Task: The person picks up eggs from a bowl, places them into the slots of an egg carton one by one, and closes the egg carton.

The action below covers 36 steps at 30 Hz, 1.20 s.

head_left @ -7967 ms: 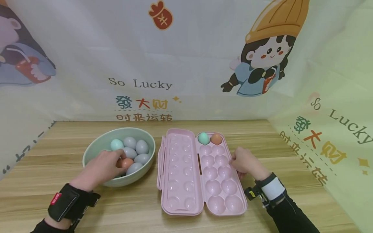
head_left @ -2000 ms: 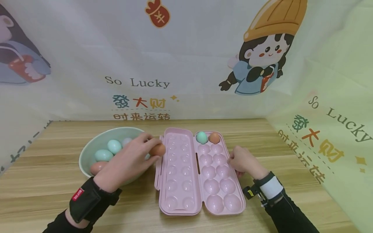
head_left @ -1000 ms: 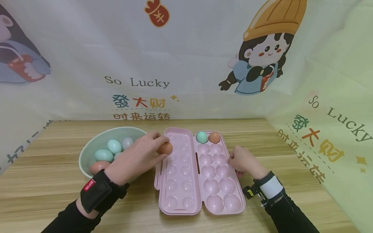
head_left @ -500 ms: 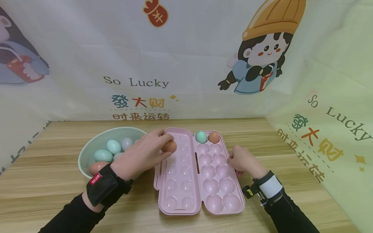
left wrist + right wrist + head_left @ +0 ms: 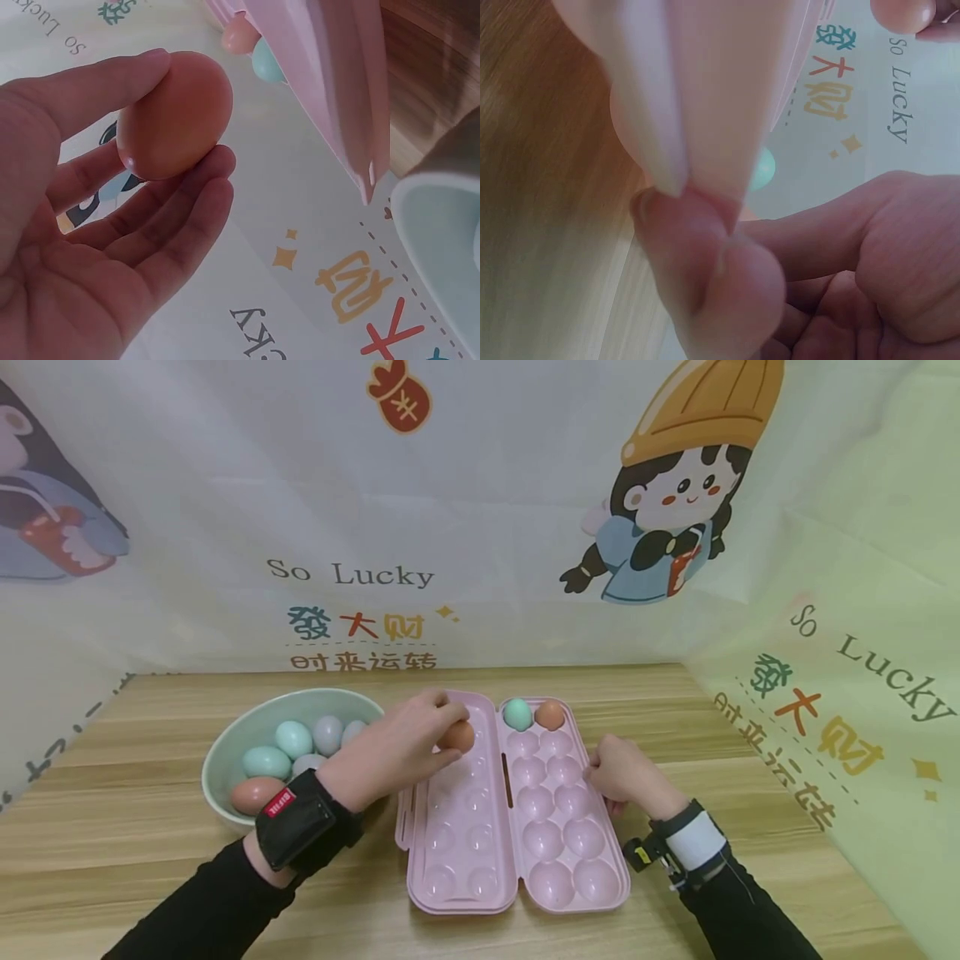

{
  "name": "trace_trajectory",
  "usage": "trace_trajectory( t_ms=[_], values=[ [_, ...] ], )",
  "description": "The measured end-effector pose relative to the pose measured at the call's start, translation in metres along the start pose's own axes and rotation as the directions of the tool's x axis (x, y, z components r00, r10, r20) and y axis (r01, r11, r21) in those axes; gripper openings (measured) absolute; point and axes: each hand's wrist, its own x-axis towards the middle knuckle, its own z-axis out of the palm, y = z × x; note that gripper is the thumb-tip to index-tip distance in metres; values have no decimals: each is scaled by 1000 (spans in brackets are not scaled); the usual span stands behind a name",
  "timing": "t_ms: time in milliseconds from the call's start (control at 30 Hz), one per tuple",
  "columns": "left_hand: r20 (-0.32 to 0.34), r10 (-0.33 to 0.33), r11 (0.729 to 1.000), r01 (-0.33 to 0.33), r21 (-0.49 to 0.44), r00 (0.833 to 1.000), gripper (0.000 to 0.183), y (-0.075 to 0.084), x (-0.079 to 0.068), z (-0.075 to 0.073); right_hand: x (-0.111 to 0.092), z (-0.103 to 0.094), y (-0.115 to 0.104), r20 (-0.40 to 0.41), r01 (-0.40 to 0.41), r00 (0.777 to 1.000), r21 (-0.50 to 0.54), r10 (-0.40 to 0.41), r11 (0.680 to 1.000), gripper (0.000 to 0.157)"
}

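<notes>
My left hand (image 5: pixel 397 747) holds a brown egg (image 5: pixel 180 116) between the thumb and fingertips, above the flat lid half of an open pink egg carton (image 5: pixel 517 893). At the far end of the carton's cupped half sit a green egg (image 5: pixel 517 714) and another brown egg (image 5: pixel 551 715), side by side. My right hand (image 5: pixel 630 777) pinches the right rim of that half; in the right wrist view the thumb and a finger (image 5: pixel 742 292) meet at the pink edge.
Left of the carton stands a pale green bowl (image 5: pixel 217 781) with several green, grey and brown eggs, partly hidden by my left forearm. A printed cloth (image 5: pixel 495 527) hangs behind the wooden table (image 5: pixel 352 910) and along its sides.
My left hand has taken a brown egg out of the bowl and moved it right, past the bowl's rim and over the carton's lid. My right hand has kept its place on the carton.
</notes>
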Motion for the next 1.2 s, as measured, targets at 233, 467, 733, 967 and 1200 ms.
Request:
trace_trajectory(
  t_ms=[233, 467, 733, 967, 1200],
  values=[
    [42, 40, 999, -40, 16, 998, 30, 7, 14, 0, -2, -1, 0, 16, -37, 999, 13, 37, 999, 23],
    [78, 66, 997, -70, 39, 995, 20, 13, 31, 2, -2, 0, 1, 19, -46, 999, 10, 46, 999, 24],
    [90, 87, 995, -91, 48, 992, 16, 15, 46, 1, 0, -1, 1, 18, -11, 1000, 6, 10, 1000, 25],
    [204, 46, 994, -66, 88, 978, 12, 18, 65, 12, 1, -1, 0, 22, -20, 1000, 0, 20, 1000, 25],
    [242, 99, 989, -123, 86, 965, 6, 26, 89, 29, 2, 0, 1, 24, -27, 999, -3, 27, 1000, 27]
  ],
)
